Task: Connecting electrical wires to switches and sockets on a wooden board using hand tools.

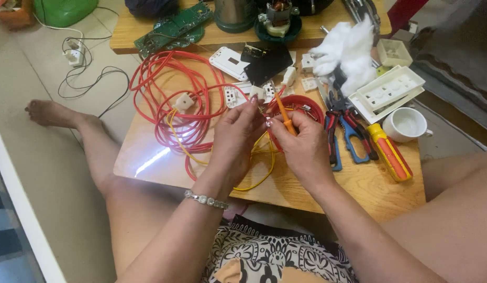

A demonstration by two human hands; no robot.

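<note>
The left hand (234, 137) and right hand (301, 147) meet over the middle of the low wooden desk (317, 194), fingertips almost touching. The left grip is closed to a pinch on a small white part (257, 93) at its fingertips, which may be a plug or socket piece; the view is too small to be sure. The right grip is curled shut around an orange screwdriver (283, 116), whose shaft slants up toward 11 o'clock with its tip at the white part.

Behind the hands, at 12 o'clock, sits a red bowl (306, 105). A coil of red cable (173, 94) spreads at 10 o'clock from the hands, with a yellow wire (254, 183) looping beneath the left wrist. At 3 o'clock lie blue-handled pliers (353, 141) and, just beside them, a thicker yellow-and-orange screwdriver (391, 153). A white cup (406, 124) stands near the desk's right edge, below a white socket plate (391, 90). A wad of white cotton (345, 50) lies at 1 o'clock, and a green circuit board (175, 27) rests on a second desk at 11 o'clock.
</note>
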